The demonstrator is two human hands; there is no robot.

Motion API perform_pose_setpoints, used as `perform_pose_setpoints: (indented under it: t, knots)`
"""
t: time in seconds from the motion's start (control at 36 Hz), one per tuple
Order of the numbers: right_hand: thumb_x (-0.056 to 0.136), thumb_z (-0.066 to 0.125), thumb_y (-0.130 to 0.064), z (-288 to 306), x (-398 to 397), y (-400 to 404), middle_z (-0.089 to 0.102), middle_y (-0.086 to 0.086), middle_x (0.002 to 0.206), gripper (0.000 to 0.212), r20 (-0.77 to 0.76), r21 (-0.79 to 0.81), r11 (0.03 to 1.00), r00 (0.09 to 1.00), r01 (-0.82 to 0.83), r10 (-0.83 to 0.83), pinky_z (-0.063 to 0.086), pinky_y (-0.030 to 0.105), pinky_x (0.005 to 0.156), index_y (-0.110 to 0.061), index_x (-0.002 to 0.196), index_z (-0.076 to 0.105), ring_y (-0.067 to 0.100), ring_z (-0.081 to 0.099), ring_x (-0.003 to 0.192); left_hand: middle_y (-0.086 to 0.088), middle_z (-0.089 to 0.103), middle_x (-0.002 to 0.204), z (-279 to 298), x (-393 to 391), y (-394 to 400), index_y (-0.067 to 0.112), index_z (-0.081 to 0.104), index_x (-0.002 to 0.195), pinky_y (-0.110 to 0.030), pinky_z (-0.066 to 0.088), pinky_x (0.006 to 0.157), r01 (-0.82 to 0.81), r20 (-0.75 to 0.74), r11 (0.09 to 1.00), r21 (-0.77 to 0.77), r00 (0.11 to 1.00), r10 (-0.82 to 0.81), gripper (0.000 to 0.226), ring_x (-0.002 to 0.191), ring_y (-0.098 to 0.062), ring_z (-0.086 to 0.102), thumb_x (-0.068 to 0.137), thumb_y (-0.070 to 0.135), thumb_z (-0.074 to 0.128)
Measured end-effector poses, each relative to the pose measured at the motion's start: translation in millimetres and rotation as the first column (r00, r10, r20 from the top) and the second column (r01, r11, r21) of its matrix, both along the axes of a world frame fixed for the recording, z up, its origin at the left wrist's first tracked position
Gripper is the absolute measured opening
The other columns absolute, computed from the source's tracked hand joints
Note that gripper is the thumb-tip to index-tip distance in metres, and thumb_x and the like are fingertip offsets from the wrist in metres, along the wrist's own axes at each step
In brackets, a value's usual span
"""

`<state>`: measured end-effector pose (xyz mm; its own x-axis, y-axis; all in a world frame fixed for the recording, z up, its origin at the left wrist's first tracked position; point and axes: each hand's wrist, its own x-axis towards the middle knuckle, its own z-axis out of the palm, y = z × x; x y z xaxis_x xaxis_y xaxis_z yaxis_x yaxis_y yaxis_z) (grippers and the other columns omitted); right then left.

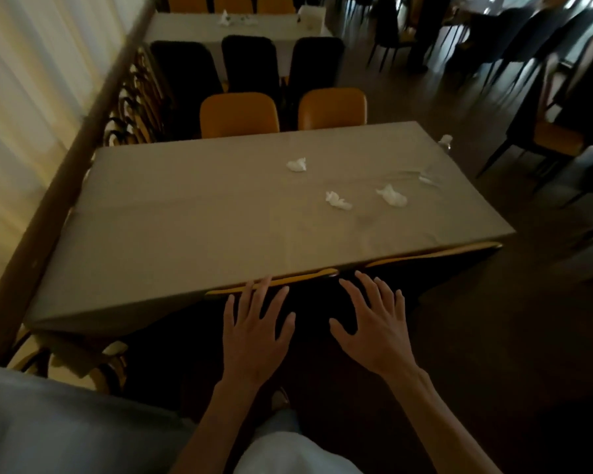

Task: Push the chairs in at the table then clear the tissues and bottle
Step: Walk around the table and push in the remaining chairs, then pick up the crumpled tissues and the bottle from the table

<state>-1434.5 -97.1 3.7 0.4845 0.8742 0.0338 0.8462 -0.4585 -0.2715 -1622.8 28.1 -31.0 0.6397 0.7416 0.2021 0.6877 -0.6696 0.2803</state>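
A long table (192, 213) with a grey cloth fills the middle. On its right half lie three crumpled white tissues: one further back (297, 164), one in the middle (338, 201) and one to the right (392, 195). A clear plastic bottle (431, 174) lies on its side near the right edge. Two near chairs sit tucked under the front edge, with only the yellow rims of their dark backs showing, the left one (274, 281) and the right one (435, 253). My left hand (255, 331) and my right hand (374, 323) are spread flat over the dark chair back, holding nothing. Two orange chairs, one at left (239, 114) and one at right (332, 109), stand at the far side.
A wooden railing (69, 162) runs along the left with curtains behind it. Black chairs (249, 63) and another table (226, 27) stand beyond. More dark chairs (555, 124) crowd the right. A small clear object (445, 142) sits past the table's far right corner.
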Motion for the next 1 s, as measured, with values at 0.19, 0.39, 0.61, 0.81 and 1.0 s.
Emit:
perform_pose_setpoints:
  t: [0.19,0.39,0.61,0.81,1.0]
  knots:
    - [0.084,0.036,-0.070,-0.4,5.9,-62.7,0.011,-0.006,0.163,0.077,-0.010,-0.016,0.989,0.989,0.149,-0.150,0.001,0.059,0.120,-0.040,0.152,0.018,0.026,0.004,0.151,0.002,0.024,0.163,-1.9,37.7,-42.4,0.035,0.038,0.148,-0.056,0.020,0.118,0.172,-0.024,0.985,-0.020,0.985,-0.172,0.054,0.151,-0.022,0.013,0.100,0.057,0.030]
    - [0.083,0.039,-0.069,2.7,37.6,-101.0,0.016,-0.005,0.163,0.076,-0.007,-0.001,0.952,0.952,0.306,-0.306,0.010,0.062,0.119,-0.042,0.152,0.020,0.026,0.010,0.150,0.002,0.017,0.164,3.6,94.1,-59.8,0.036,0.031,0.151,-0.057,0.018,0.118,0.309,-0.057,0.951,-0.009,0.949,-0.309,0.056,0.152,-0.021,0.009,0.101,0.058,0.023]
    - [0.088,0.040,-0.066,7.0,94.1,-116.0,0.011,-0.007,0.164,0.073,-0.008,0.026,0.912,0.913,0.409,-0.409,0.011,0.052,0.122,-0.041,0.152,0.016,0.019,0.002,0.152,0.003,0.018,0.164,-1.4,177.3,-58.4,0.041,0.028,0.151,-0.058,0.018,0.118,0.403,-0.030,0.913,-0.056,0.914,-0.405,0.055,0.151,-0.021,0.011,0.099,0.058,0.027]
    - [0.087,0.040,-0.070,4.4,154.6,-116.6,0.011,-0.006,0.164,0.076,0.035,0.001,0.865,0.865,0.501,-0.501,0.006,0.053,0.122,-0.040,0.153,0.018,0.018,0.002,0.152,0.003,0.019,0.164,-2.8,263.6,-55.9,0.044,0.028,0.150,-0.058,0.016,0.118,0.504,0.003,0.859,-0.088,0.863,-0.506,0.054,0.150,-0.022,0.016,0.098,0.059,0.026]
    - [0.087,0.039,-0.071,3.5,206.1,-118.9,0.011,-0.007,0.164,0.075,0.021,0.001,0.821,0.821,0.570,-0.570,0.008,0.056,0.121,-0.040,0.153,0.019,0.018,0.002,0.152,0.004,0.019,0.164,-2.3,327.8,-51.6,0.042,0.030,0.149,-0.058,0.019,0.116,0.570,0.009,0.819,-0.071,0.821,-0.571,0.054,0.149,-0.024,0.019,0.098,0.058,0.026]
